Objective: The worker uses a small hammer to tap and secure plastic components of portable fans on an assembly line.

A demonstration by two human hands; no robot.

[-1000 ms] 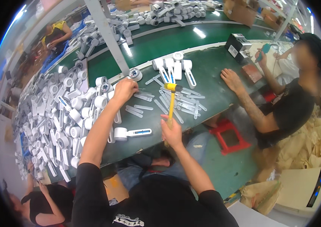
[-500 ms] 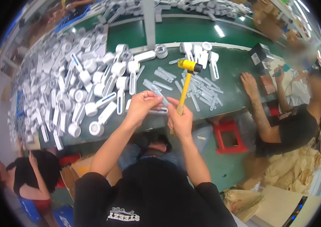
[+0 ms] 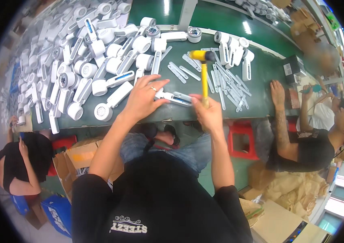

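Note:
My right hand point(image 3: 207, 112) grips the handle of a yellow mallet point(image 3: 203, 72), its head raised over the green table point(image 3: 261, 77). Under my left hand point(image 3: 143, 97) lies a white handheld fan body point(image 3: 176, 98) near the table's front edge, and the hand presses it down. A ring shows on one finger of that hand. The mallet head hangs above and slightly beyond the fan body, not touching it.
A big heap of white fan bodies point(image 3: 79, 60) covers the table's left half. Several flat white strips point(image 3: 224, 85) lie to the right. A person in black point(image 3: 314, 141) sits on the right, hand on the table. Another person point(image 3: 18, 162) crouches lower left. A red stool point(image 3: 243, 139) stands below.
My left hand left the heap and came to the front edge with a fan body, now pressed flat. The mallet stays upright in my right hand beside it.

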